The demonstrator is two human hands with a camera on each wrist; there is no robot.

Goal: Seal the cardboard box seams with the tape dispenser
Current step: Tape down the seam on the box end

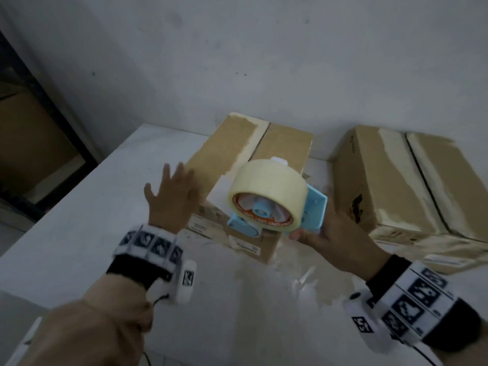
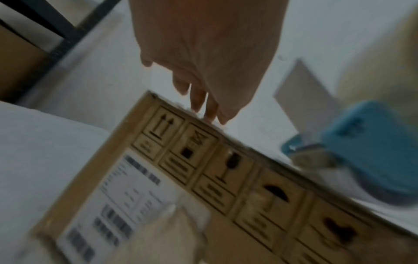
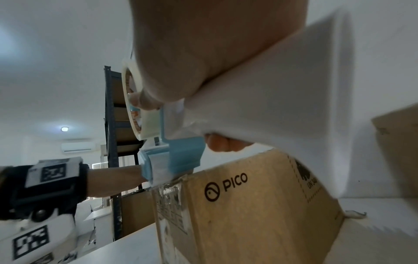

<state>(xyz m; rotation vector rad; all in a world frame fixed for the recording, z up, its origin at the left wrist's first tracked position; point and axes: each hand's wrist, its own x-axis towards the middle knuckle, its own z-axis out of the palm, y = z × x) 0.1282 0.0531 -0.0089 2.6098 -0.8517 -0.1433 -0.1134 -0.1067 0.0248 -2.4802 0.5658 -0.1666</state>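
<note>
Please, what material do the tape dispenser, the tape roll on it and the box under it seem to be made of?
Tape dispenser: probably moulded plastic, light blue with a smooth matte look and rounded edges.
Tape roll: seemingly clear, slightly yellowish glossy film, wound on a core with an orange printed ring.
Cardboard box: brown matte cardboard with printed marks; its torn, fibrous corner supports this.

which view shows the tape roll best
The head view: the tape roll shows whole on the blue dispenser. The right wrist view catches only its edge behind the right hand; the left wrist view shows only the dispenser.
</note>
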